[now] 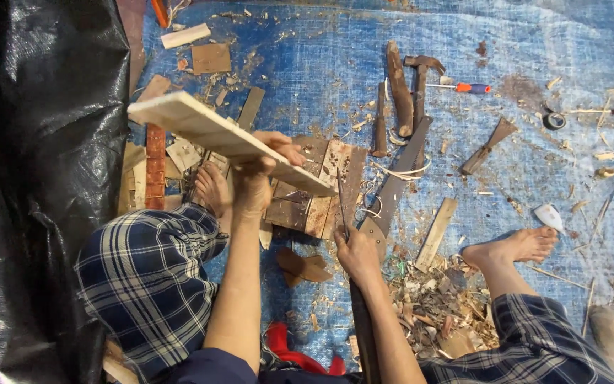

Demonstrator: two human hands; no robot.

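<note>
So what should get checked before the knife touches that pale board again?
1. Left hand grips the pale board firmly: ok.
2. Right hand closed on the knife: ok.
3. Left fingers away from the blade: ok, they are apart.
4. Bare left foot clear of the work: not ok, it lies right below the board.
5. Blade sharpness: cannot tell.
6. Blue tarp free of loose scraps: not ok, shavings everywhere.

Soft, even light falls from above, bright on the blue woven plastic tarp [335,64] and casting only faint shadows. The crumpled black plastic sheet [37,142] shows dull glare streaks. Edges bow slightly; detail softens at the frame's far right corner.
</note>
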